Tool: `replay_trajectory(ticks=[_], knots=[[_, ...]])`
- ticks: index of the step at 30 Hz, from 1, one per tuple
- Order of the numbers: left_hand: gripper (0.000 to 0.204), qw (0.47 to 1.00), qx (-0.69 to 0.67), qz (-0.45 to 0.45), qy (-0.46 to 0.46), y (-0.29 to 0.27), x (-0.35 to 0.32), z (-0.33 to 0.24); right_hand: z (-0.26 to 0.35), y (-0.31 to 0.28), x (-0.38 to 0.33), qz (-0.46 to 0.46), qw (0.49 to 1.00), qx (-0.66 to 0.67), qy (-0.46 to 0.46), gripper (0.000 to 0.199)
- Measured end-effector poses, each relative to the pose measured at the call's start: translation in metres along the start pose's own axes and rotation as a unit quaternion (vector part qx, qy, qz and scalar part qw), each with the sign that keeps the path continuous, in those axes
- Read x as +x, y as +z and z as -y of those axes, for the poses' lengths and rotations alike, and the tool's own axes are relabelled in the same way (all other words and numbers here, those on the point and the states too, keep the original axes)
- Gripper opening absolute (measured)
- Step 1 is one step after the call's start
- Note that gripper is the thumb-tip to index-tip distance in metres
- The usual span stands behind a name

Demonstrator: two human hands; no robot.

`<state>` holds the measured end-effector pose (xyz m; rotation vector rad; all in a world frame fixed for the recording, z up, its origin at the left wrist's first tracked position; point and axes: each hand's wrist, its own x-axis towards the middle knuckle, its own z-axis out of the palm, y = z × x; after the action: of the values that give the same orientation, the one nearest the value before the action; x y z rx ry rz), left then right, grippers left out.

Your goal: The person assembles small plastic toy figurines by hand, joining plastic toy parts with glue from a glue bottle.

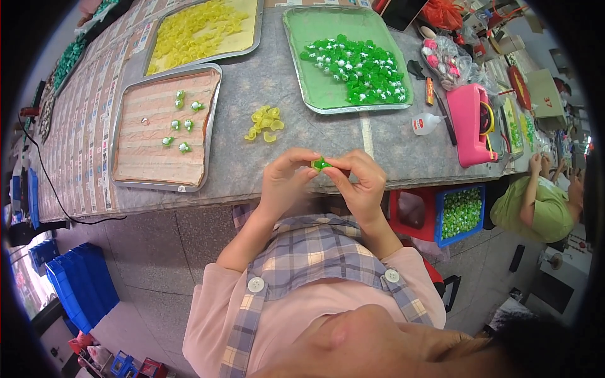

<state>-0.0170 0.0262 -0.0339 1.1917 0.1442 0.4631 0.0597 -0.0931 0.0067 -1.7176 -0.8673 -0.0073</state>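
Both hands up over the near edge of the table (239, 165), just in front of the body, fingertips almost meeting. Between them, a small green piece (322, 164), with a trace of yellow at its left side; whether that is a separate part, cannot tell.

Left hand (288, 171): thumb and forefinger drawn to a narrow pinch on the left side of the piece. Right hand (360, 181): same narrow pinch from the right, thumb below, forefinger above. Fingers cover much of the piece; exact contact is hidden.

Handling, by judgement: very light, probably hard, thin plastic; glossy, so perhaps slippery under dry fingertips. Stiff more than soft; thin edges could crack or spring away if squeezed hard. Best hold looks to be by opposite outer edges, fingertip pads only, face left free.

Around the hands: loose pile of yellow cupped pieces (265, 123) far and left of them, on the bare table. Further left, a pink-lined tray (146, 160) with a few green-and-white figures (184, 147), well spaced. Far side, right of centre: green-lined tray (378, 28) bearing a heap of green pieces with white balls (353, 66). To the right, a small white bottle (425, 125) near a pink holder (463, 129).
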Motion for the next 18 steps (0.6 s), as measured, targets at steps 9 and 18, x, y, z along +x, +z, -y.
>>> replay_trajectory(ticks=[9, 18], knots=[[0.02, 1.0, -0.009, 0.005, -0.015, -0.002, 0.0, -0.002, -0.001, 0.004, -0.001, -0.004, 1.0, 0.006, 0.014, 0.012], [0.019, 0.976, 0.167, -0.139, -0.014, -0.074, 0.011, -0.019, -0.026, 0.02, 0.011, 0.061, 0.997, 0.003, 0.047, 0.016]])
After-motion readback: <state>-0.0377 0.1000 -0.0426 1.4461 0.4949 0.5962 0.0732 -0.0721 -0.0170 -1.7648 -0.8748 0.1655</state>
